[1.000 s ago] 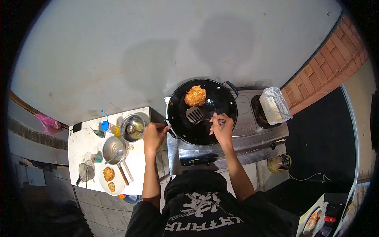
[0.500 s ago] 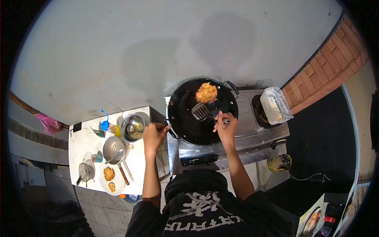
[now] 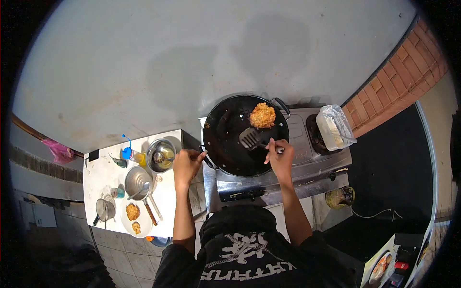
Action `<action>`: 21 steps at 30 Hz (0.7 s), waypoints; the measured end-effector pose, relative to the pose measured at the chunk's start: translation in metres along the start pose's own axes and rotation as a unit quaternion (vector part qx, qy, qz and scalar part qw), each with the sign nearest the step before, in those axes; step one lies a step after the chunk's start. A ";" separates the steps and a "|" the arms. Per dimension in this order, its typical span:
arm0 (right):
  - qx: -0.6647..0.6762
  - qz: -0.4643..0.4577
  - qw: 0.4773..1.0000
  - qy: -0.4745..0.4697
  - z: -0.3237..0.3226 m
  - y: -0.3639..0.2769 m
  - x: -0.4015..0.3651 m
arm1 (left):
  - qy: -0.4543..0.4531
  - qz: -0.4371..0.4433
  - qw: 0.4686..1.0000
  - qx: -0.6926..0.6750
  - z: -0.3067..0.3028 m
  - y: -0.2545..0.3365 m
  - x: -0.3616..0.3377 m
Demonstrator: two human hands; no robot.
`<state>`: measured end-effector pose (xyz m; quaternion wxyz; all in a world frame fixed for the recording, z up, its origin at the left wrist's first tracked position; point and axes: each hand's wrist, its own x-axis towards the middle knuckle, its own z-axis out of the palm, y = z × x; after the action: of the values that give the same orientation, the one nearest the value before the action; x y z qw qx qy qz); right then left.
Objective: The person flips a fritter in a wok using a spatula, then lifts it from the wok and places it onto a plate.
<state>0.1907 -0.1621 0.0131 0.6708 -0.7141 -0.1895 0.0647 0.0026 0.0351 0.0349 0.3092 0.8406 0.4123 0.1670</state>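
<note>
A black wok [image 3: 225,153] sits on the steel stove [image 3: 307,168]. In its upper right part lies a golden-brown fritter [image 3: 262,115]. My right hand [image 3: 281,157] is closed around the handle of a slotted spatula [image 3: 250,138], whose head is in the wok just below the fritter, with a small gap between them. My left hand [image 3: 188,166] pinches the wok's left handle [image 3: 208,157] with its fingertips.
On the white table [image 3: 103,168] at left are a steel bowl [image 3: 152,152], a saucepan [image 3: 134,177], a blue-capped bottle [image 3: 138,157], a strainer [image 3: 106,207] and a plate [image 3: 142,217] with two fritters. A plastic container [image 3: 331,128] stands on the right burner.
The fritter has shifted right and shows a different orientation. My right hand and the spatula have moved slightly right. My left hand stays at the wok handle.
</note>
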 end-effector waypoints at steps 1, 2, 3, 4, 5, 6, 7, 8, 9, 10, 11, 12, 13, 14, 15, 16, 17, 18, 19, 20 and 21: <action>-0.014 0.007 1.000 -0.005 -0.001 -0.002 -0.001 | 0.001 0.002 1.000 0.002 0.000 0.000 0.000; -0.028 0.012 0.999 -0.010 -0.003 -0.003 0.000 | 0.000 0.004 1.000 0.002 0.000 0.002 0.001; -0.029 0.012 0.999 -0.010 -0.005 -0.001 0.001 | -0.002 0.007 1.000 0.000 -0.002 0.004 0.000; -0.035 -0.007 0.999 -0.006 -0.006 0.003 0.002 | -0.004 0.010 1.000 -0.001 -0.003 0.005 -0.001; -0.042 -0.026 0.999 -0.002 -0.007 0.005 0.002 | -0.004 0.009 1.000 -0.001 -0.004 0.006 -0.001; -0.042 -0.026 0.999 -0.002 -0.008 0.001 0.001 | -0.002 0.007 1.000 0.006 -0.004 0.006 -0.001; -0.054 -0.018 0.998 -0.014 -0.010 -0.005 0.001 | 0.000 0.005 1.000 0.013 -0.004 0.006 -0.001; -0.066 -0.009 0.997 -0.025 -0.012 -0.009 0.001 | -0.002 0.005 1.000 0.011 -0.003 0.006 -0.001; -0.068 -0.009 0.997 -0.024 -0.012 -0.007 0.000 | -0.003 0.004 1.000 0.003 -0.003 0.005 -0.001; -0.044 -0.023 0.999 -0.018 -0.012 -0.003 -0.001 | -0.004 0.003 1.000 -0.006 -0.003 0.005 -0.001; -0.019 -0.038 0.999 -0.013 -0.011 -0.001 -0.001 | -0.002 0.003 1.000 -0.007 -0.002 0.005 -0.001; -0.020 -0.038 0.999 -0.016 -0.010 -0.003 -0.002 | 0.001 0.001 1.000 -0.008 -0.002 0.004 -0.001; -0.033 -0.040 0.998 -0.022 -0.010 -0.006 -0.003 | 0.005 -0.002 1.000 -0.009 -0.002 0.003 -0.003; -0.044 -0.042 0.998 -0.027 -0.010 -0.009 -0.004 | 0.005 -0.003 1.000 -0.009 -0.002 0.003 -0.003; -0.045 -0.042 0.998 -0.027 -0.010 -0.011 -0.005 | 0.005 -0.002 1.000 -0.011 -0.003 0.004 -0.004; -0.039 -0.044 0.998 -0.034 -0.010 -0.013 -0.005 | 0.005 -0.001 1.000 -0.014 -0.003 0.005 -0.003; -0.034 -0.046 0.998 -0.041 -0.011 -0.014 -0.004 | 0.006 -0.001 1.000 -0.014 -0.002 0.005 -0.003; -0.034 -0.047 0.997 -0.043 -0.011 -0.014 -0.003 | 0.003 -0.003 1.000 -0.013 -0.001 0.003 -0.002; -0.035 -0.055 0.997 -0.046 -0.011 -0.012 -0.003 | 0.000 -0.007 1.000 -0.011 -0.001 0.002 -0.002; -0.037 -0.063 0.996 -0.049 -0.012 -0.011 -0.003 | 0.001 -0.008 1.000 -0.011 -0.001 0.003 -0.003; -0.037 -0.064 0.996 -0.051 -0.011 -0.011 -0.002 | 0.002 -0.010 1.000 -0.010 -0.001 0.004 -0.003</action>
<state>0.1903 -0.1731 0.0249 0.6365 -0.7204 -0.2707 0.0511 0.0022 0.0311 0.0381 0.3183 0.8329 0.4197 0.1695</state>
